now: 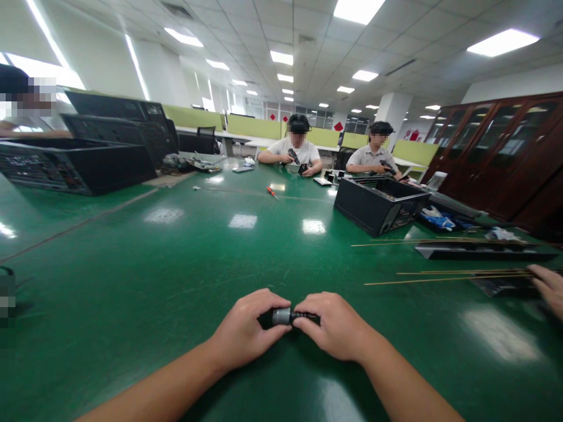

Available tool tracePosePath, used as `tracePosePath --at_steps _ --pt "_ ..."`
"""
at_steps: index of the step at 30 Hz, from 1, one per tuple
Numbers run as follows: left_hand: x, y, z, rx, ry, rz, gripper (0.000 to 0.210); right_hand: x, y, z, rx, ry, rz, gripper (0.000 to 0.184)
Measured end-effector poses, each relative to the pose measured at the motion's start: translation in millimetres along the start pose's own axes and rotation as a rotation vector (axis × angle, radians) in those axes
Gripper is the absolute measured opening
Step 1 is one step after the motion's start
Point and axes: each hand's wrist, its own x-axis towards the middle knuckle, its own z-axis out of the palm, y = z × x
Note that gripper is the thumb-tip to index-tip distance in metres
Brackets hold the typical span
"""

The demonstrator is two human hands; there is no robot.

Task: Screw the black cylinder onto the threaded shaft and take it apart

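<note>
At the near middle of the green table [211, 252], the left hand [246, 325] pinches the grey end of a small cylinder [281, 316] between thumb and fingers, while the right hand [336, 325] grips its dark, narrower end; holding it from both sides probably steadies it. Room for moving stretches far, toward an orange screwdriver [271, 191], and left, toward a computer case [121, 171]. On the right, thin rods [440, 279] and another person's hand [549, 287] limit sideways movement.
</note>
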Motion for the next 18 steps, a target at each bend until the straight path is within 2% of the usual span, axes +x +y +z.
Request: tracePosePath --at_steps 18 --pt "-0.8 0.7 -1.3 0.024 0.014 -0.001 0.025 -0.3 1.2 -1.4 0.01 0.009 0.005 0.017"
